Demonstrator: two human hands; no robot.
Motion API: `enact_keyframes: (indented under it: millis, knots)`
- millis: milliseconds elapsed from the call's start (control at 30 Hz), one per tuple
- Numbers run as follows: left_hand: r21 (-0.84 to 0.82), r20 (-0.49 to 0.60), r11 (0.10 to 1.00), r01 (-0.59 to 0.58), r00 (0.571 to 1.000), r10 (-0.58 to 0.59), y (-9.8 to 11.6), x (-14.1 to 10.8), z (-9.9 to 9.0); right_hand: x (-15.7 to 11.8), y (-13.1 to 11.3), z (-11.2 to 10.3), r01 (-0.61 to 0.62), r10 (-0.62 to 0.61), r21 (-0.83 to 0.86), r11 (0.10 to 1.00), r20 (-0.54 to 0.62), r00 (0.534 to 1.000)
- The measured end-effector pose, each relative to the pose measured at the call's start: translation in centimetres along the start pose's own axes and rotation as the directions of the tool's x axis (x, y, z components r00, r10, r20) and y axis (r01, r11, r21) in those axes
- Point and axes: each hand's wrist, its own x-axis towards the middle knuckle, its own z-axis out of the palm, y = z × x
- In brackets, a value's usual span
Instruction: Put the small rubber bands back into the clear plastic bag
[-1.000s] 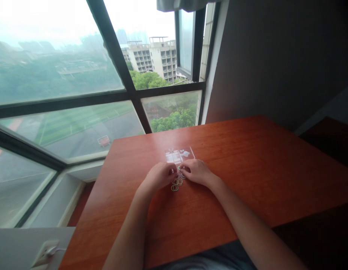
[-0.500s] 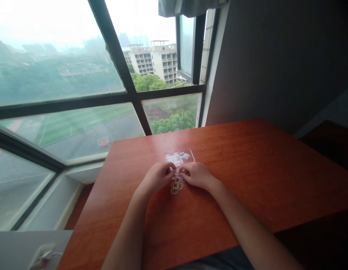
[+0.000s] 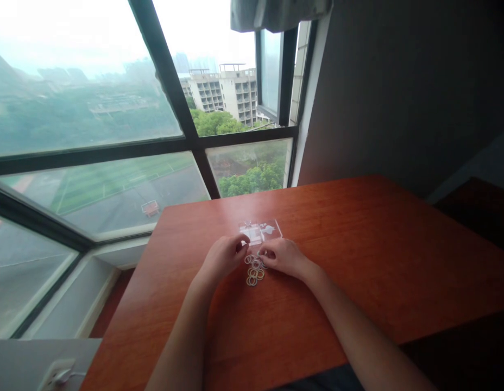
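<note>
rings (image 3: pixel 252 274) lie between and below both hands (image 3: pixel 243 247).

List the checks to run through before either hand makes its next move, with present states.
1. Rings lying on the table, away from its edges: ok.
2. Rings separated, none overlapping: not ok, several overlap.
3. Right hand at the rings: ok.
4. Left hand free of any ring: cannot tell, too small to see.
5. Clear panel on the table, beyond the rings: ok.
</note>
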Motion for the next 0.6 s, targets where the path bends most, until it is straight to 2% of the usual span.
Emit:
enact_keyframes:
  millis: [133, 267, 433, 600]
  knots:
    - [0.019, -0.028, 0.999, 0.028, 0.999, -0.028, 0.13, 0.03, -0.08, 0.12, 0.45, 0.11, 0.003, -0.002, 0.097, 0.995, -0.011, 1.0]
    - [0.056, -0.003, 0.997, 0.057, 0.998, -0.057, 0.03, -0.03, -0.06, 0.25, 0.75, 0.46, 0.003, 0.004, 0.176, 0.984, -0.039, 0.999]
    - [0.067, 0.037, 0.997, 0.047, 0.998, -0.05, -0.03, -0.09, -0.06, 0.4, 0.75, 0.56, 0.007, 0.015, 0.254, 0.967, -0.086, 0.996]
    - [0.079, 0.024, 0.996, 0.043, 0.999, -0.045, 0.08, -0.12, -0.16, 0.49, 0.6, 0.29, 0.021, 0.033, 0.332, 0.943, -0.156, 0.987]
